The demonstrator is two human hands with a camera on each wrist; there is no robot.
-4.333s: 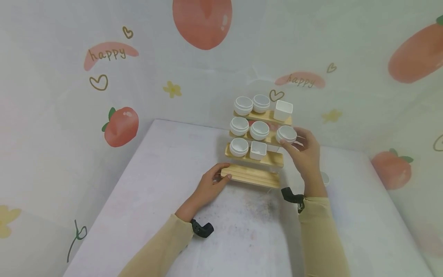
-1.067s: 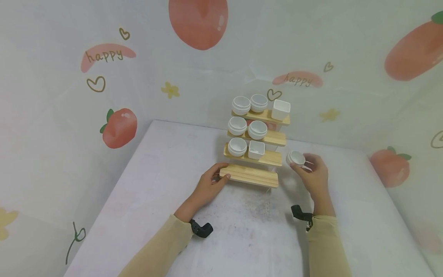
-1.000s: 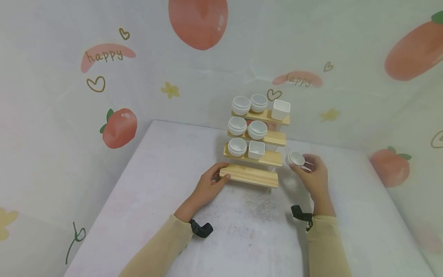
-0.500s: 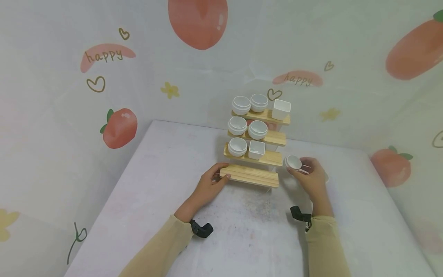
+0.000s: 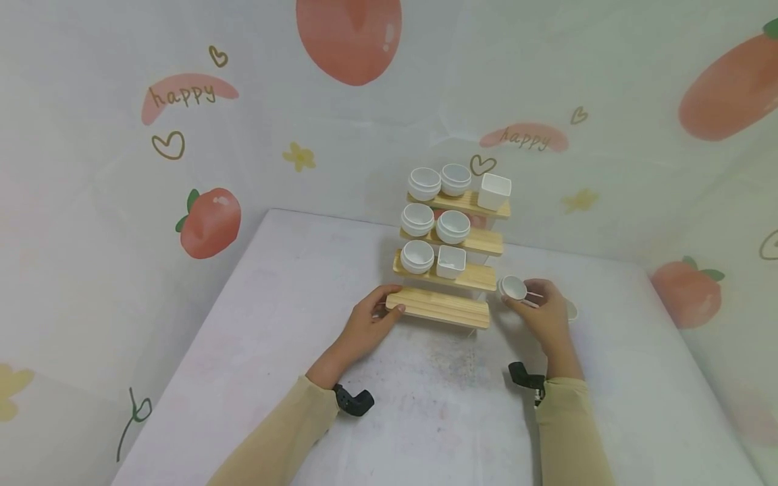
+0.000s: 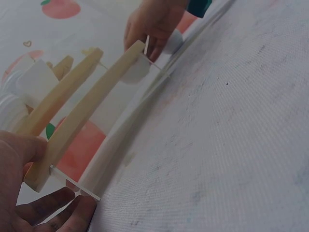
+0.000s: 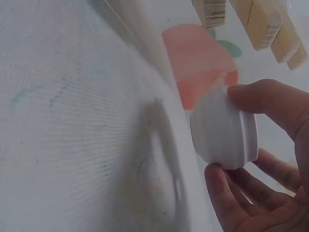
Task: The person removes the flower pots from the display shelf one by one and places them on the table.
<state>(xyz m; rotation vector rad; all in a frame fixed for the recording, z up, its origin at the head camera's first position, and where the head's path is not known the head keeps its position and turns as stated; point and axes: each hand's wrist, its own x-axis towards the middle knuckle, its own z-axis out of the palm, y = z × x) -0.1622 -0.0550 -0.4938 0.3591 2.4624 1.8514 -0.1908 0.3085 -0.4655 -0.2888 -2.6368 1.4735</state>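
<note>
A tiered rack of wooden shelves on clear supports carries small white bowls. My left hand [image 5: 366,320] grips the left end of the lowest shelf [image 5: 440,308]. In the left wrist view, its thumb is against the wood and its fingers are around the clear leg [image 6: 75,182]. To the right of the rack, my right hand [image 5: 546,317] holds a small round white bowl [image 5: 513,288] above the table. The right wrist view shows this bowl [image 7: 222,130] pinched between thumb and fingers, with ridges around its side.
Round bowls [image 5: 417,219] and square ones [image 5: 495,192] stand on the upper three shelves. Another white bowl [image 5: 573,310] sits on the table, partly hidden behind my right hand. A patterned backdrop [image 5: 365,135] rises close behind the rack.
My right hand took the round bowl off the right end of the second shelf from the top and carried it down and right, then slightly left. The left hand keeps its grip.
</note>
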